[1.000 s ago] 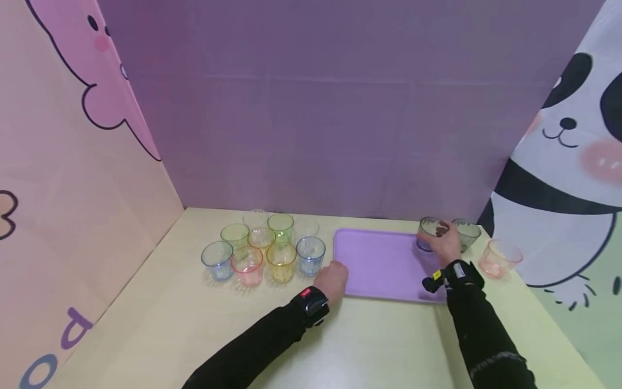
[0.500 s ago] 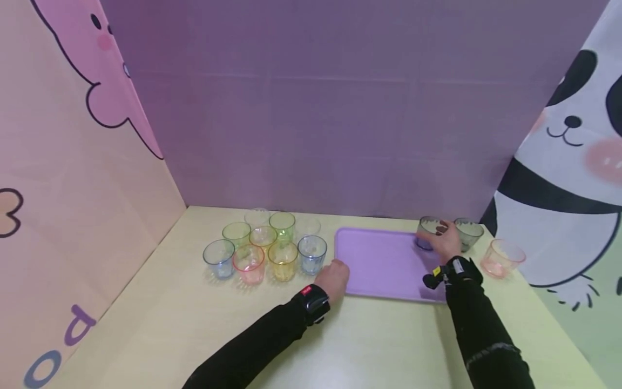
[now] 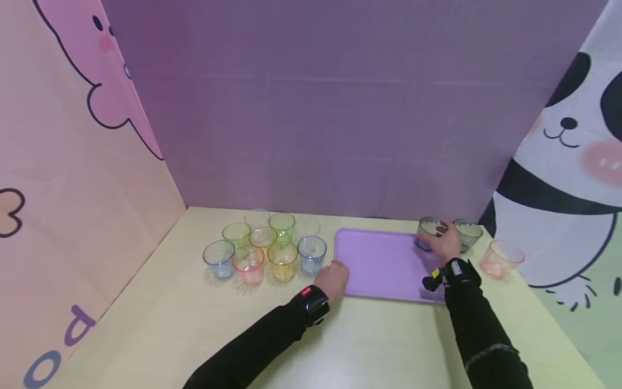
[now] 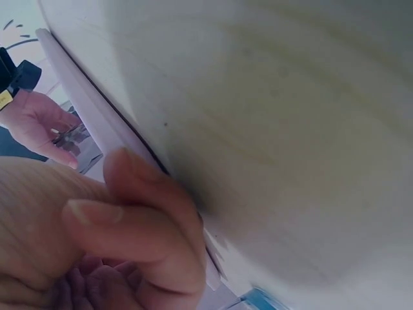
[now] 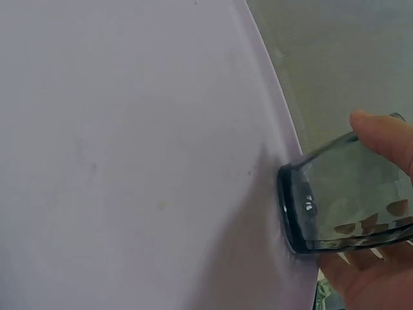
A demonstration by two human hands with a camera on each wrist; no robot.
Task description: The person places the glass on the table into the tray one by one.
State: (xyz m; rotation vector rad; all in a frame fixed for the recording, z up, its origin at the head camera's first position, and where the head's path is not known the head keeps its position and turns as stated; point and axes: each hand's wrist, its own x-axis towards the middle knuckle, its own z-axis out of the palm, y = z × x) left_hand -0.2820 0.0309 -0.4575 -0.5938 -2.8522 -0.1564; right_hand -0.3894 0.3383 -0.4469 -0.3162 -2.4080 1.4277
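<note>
Grey transparent cup (image 5: 352, 194): your right hand (image 3: 444, 243) grips it at the far right corner of the tray (image 3: 379, 265). Your left hand (image 3: 332, 281) curls at the near left corner; hold indeterminate. Judged status: one cup positioned, unreleased; remaining cups (image 3: 282, 262) stand off-tray.

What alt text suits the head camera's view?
A right hand holds a grey glass at the far right corner of a purple tray; the left hand rests at its near left corner. Nine glasses stand left of the tray, a pink glass and second grey glass right.
</note>
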